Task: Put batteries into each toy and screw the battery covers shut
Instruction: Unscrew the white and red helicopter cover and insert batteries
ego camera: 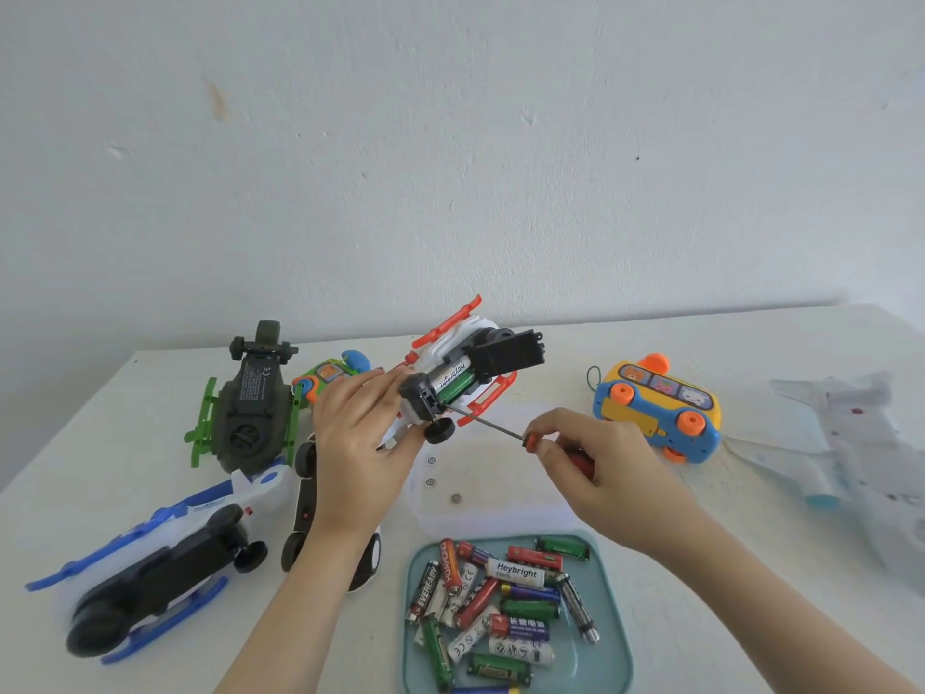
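Note:
My left hand [358,438] grips a white toy helicopter with orange skids [463,373], held upside down above the table. Its black battery cover [508,350] stands swung open, and two batteries [453,379] lie in the bay. My right hand [595,460] holds a red-handled screwdriver [550,445]; its thin shaft points up-left with the tip at the toy's underside near a black wheel. A teal tray [613,618] with several loose batteries sits near the front edge.
A green-skid helicopter [250,408], a blue-skid helicopter [150,563] and a black-and-white car [305,493] lie at left. A yellow-blue toy bus [658,408] and a white plane [861,468] lie at right. A clear lid [500,488] holds three small screws.

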Demonstrator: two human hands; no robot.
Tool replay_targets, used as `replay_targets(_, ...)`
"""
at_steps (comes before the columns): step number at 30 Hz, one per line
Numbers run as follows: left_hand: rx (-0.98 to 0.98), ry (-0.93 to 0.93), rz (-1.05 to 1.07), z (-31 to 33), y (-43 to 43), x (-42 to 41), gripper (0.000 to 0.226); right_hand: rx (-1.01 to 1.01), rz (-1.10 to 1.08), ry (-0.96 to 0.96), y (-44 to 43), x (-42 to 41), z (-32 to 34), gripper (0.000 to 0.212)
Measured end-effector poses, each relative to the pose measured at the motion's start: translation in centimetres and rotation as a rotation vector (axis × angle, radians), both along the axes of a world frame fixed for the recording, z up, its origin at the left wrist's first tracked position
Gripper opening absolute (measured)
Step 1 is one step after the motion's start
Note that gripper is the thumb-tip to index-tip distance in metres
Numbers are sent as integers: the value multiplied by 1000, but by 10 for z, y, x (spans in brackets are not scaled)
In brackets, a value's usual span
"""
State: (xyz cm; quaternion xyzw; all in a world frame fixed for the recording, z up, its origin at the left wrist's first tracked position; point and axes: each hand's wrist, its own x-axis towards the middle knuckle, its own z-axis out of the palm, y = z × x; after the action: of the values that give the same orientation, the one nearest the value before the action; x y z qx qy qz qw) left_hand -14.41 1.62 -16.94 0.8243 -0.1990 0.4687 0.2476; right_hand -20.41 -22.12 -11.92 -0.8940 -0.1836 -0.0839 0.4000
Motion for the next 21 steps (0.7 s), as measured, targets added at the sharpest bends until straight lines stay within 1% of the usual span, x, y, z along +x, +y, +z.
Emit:
replay_targets(6,-11,-20,40,2,-11,-4,28,-83,31,-17,-2,3,3,11)
replay_targets(11,-13,-52,95,4,-19,-7,25,-265,82,-30,0,6,7,7)
replay_targets(13,-1,-61,127,5,-23,-8,21,-314,110,-8,7,4,8,12)
replay_targets(16,17,-61,173,7,-28,-12,17,-257,100,37,21,0,5,14)
replay_targets(21,46,-27,250,5,-24,-16,17,-204,61,54,35,-6,-3,14)
